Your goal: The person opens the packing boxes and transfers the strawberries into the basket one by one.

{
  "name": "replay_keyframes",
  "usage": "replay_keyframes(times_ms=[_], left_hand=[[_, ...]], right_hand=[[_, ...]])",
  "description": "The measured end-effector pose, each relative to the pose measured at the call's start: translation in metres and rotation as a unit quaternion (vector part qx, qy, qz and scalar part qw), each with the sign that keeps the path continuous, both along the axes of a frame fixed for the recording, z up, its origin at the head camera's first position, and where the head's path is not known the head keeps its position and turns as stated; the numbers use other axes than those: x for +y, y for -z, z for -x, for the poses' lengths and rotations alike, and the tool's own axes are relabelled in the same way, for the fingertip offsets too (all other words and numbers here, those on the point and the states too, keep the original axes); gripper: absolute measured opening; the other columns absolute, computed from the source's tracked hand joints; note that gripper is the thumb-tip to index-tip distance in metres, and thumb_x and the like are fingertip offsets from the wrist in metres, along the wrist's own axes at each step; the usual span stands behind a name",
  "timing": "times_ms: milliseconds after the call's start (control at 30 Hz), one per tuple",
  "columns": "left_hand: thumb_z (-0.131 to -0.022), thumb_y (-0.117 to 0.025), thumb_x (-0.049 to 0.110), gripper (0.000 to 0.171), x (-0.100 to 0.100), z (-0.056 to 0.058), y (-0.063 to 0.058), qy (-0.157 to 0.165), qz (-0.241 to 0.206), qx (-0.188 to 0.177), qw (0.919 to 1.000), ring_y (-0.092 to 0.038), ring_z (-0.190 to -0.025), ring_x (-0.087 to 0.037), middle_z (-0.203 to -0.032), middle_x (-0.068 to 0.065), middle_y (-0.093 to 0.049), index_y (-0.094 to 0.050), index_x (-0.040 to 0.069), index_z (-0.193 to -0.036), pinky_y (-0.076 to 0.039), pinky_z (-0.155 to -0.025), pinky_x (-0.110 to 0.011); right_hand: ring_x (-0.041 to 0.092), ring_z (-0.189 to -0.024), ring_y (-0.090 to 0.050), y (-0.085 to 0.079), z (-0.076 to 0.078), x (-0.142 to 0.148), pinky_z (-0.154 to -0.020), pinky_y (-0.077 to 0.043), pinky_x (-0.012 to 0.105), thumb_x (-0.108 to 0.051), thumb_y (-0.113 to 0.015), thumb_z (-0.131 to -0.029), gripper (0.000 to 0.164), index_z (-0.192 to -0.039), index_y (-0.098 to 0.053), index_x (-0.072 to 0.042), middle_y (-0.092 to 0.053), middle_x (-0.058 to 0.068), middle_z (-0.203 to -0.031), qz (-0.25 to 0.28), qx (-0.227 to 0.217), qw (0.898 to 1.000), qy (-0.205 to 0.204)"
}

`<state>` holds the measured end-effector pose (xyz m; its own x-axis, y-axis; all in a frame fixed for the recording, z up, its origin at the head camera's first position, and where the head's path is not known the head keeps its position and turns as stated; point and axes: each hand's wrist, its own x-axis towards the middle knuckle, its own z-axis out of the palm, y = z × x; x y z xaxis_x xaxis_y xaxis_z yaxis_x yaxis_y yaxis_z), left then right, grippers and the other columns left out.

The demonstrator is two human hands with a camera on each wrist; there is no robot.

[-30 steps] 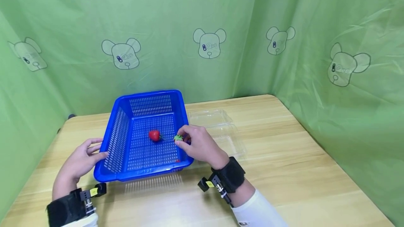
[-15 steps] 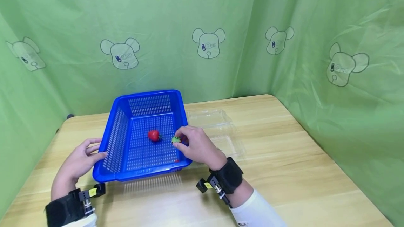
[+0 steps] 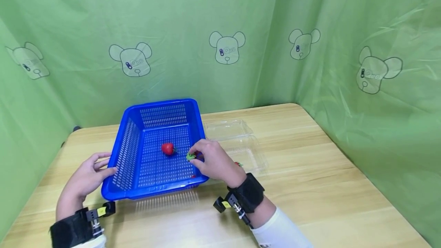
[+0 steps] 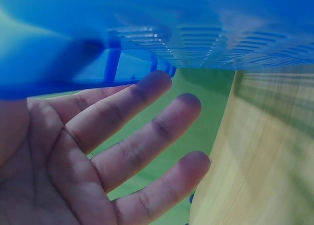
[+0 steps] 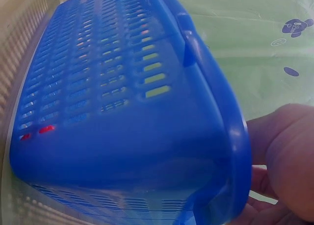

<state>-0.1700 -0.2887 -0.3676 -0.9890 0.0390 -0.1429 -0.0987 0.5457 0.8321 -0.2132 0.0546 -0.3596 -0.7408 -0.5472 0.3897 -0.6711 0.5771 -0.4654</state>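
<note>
A blue slotted plastic basket stands tilted in the head view. My left hand holds its left side, thumb over the rim and fingers outside; in the left wrist view those fingers are spread below the blue wall. Over the basket's right side, my right hand pinches a strawberry, of which mainly the green leafy cap shows. One red strawberry lies on the basket floor. Near the front right corner a red bit peeks out; red also shows through slots in the right wrist view.
A clear plastic clamshell box lies open on the wooden table, right of the basket. A strawberry shows in it, partly behind my right wrist. Green curtains enclose the table at the back and sides.
My right hand has moved slightly left and down, still pinching the strawberry. A strawberry by the clear box now shows beside my right wrist. My left hand stays on the basket.
</note>
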Motion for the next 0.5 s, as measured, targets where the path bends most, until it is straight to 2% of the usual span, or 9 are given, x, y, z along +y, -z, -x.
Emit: replay_keyframes(times_ms=[200, 500], left_hand=[[-0.096, -0.056, 0.022, 0.062, -0.0001, 0.0007, 0.0009, 0.002, -0.001, 0.003, 1.0000, -0.048, -0.119, -0.048, -0.138, -0.040, -0.038, -0.025, -0.007, -0.141, -0.046, -0.096, -0.060], [-0.096, -0.056, 0.021, 0.062, -0.0011, 0.0010, 0.0018, -0.001, 0.002, -0.003, 1.0000, -0.049, -0.118, -0.048, -0.138, -0.040, -0.038, -0.024, -0.007, -0.142, -0.046, -0.095, -0.059]], right_hand=[[0.011, -0.081, -0.062, 0.0013, 0.0010, -0.0005, -0.071, -0.057, 0.022, -0.003, -0.066, -0.085, 0.006, -0.088, -0.070, -0.005, -0.068, 0.005, -0.089, 0.016, 0.022, 1.000, -0.011], [0.011, -0.078, -0.062, 0.0011, 0.0012, 0.0003, -0.069, -0.057, 0.021, -0.003, -0.066, -0.085, 0.006, -0.090, -0.068, -0.003, -0.067, 0.005, -0.089, 0.027, 0.011, 1.000, -0.006]])
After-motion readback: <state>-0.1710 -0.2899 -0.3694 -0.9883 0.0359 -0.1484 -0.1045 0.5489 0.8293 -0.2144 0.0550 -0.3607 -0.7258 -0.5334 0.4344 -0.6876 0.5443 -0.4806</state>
